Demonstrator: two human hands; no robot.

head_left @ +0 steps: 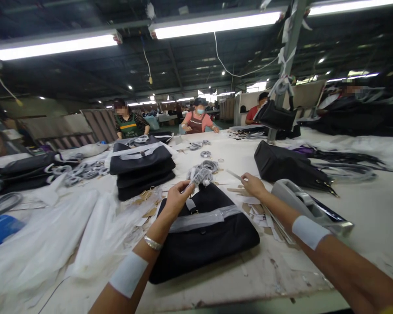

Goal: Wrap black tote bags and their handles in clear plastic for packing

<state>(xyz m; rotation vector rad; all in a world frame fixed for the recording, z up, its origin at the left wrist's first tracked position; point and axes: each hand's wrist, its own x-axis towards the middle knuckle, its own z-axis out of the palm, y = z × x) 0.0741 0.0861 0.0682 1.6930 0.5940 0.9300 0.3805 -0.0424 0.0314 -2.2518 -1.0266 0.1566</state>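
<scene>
A black bag [212, 244] lies on the table in front of me, with a translucent strip [206, 219] across its flap. Above the bag's upper left part, my left hand [177, 198] is closed on a plastic-wrapped strap [201, 176]. Its far end overlaps coiled grey straps behind, so where it stops is hard to see. To the right of the bag, my right hand [253, 185] pinches a thin pale strip [234, 175] that points away to the left. The strip's material is unclear.
A stack of black bags [144, 168] stands at the left behind white plastic sheeting [52, 235]. On the right are a grey tape dispenser [296, 203], another black bag [278, 168] and paper scraps [258, 213]. Several co-workers [199, 120] are across the table.
</scene>
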